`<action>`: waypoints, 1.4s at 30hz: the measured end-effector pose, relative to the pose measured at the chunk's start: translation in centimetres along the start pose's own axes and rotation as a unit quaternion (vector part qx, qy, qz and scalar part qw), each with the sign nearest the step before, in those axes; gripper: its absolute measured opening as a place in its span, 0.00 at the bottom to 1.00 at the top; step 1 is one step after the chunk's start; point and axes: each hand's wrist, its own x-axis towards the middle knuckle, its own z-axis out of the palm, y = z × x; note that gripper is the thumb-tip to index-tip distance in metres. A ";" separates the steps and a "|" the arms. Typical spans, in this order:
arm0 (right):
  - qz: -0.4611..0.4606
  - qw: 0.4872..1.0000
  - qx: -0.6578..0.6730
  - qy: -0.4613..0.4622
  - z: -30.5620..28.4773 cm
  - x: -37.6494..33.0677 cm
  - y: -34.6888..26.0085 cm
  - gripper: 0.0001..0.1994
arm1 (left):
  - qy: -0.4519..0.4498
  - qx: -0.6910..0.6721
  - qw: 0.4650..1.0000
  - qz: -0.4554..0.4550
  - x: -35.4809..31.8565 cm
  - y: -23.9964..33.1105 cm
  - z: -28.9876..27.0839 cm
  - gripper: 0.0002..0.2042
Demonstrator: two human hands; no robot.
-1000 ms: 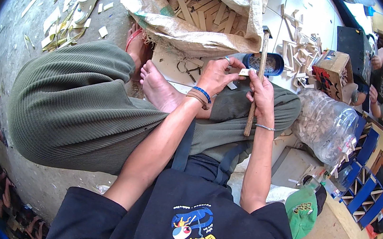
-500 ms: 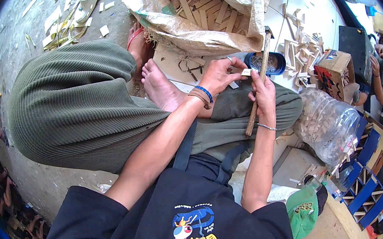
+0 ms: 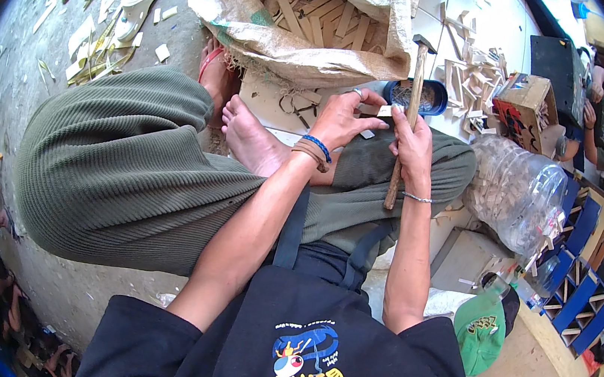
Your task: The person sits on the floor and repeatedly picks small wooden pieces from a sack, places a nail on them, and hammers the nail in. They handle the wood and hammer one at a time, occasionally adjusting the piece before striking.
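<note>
We are sitting cross-legged on the floor, working over our lap; our right hand (image 3: 414, 146) is gripping a hammer (image 3: 407, 118) by its wooden handle, head pointing up and away from us; our left hand (image 3: 342, 118) is pinching 1 small pale wood piece (image 3: 384, 111) between its fingertips, holding it just beside the hammer handle above our right knee; a sack of wooden sticks (image 3: 303, 27) is lying open ahead of us; a blue round tin (image 3: 411, 95) is sitting behind the hammer; a clear plastic jug (image 3: 516, 192) of wood bits is resting to our right.
</note>
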 end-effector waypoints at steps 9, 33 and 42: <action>-0.007 1.000 0.003 0.004 0.2 -0.3 0.0 0.12 | -0.003 -0.105 0.994 -0.030 -0.1 0.0 0.2 0.15; -0.124 0.963 -0.202 0.129 -1.9 -3.6 -0.4 0.20 | 0.075 -0.061 0.994 0.041 -0.4 -0.9 0.7 0.08; -0.330 0.879 -0.339 0.058 -7.5 -10.7 0.9 0.28 | 0.067 -0.047 0.995 0.048 -0.8 -0.6 1.0 0.08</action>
